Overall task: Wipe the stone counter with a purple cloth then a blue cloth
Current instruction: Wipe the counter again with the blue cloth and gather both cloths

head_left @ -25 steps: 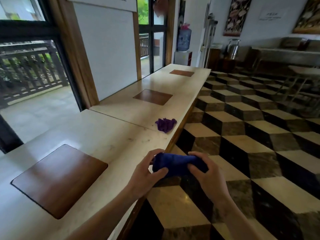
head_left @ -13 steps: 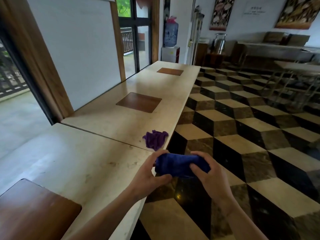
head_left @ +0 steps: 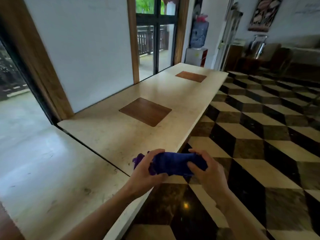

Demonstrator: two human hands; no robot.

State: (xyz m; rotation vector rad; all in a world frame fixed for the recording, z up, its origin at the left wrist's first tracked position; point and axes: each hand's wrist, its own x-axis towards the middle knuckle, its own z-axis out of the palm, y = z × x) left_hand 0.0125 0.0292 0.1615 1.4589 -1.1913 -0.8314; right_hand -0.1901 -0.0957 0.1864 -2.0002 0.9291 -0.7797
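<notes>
A bunched blue cloth is held between both hands at the front edge of the long pale stone counter. My left hand grips its left end and my right hand grips its right end. The purple cloth lies crumpled on the counter near the edge. It is mostly hidden behind my left hand and the blue cloth.
Two brown wooden inlays are set into the counter further along. A seam crosses the stone just left of my hands. A wall and windows bound the counter's far side. Checkered floor lies to the right.
The view has moved forward along the counter. The purple cloth, earlier lying apart beyond my hands, now sits right behind my left hand. Both hands have kept hold of the blue cloth.
</notes>
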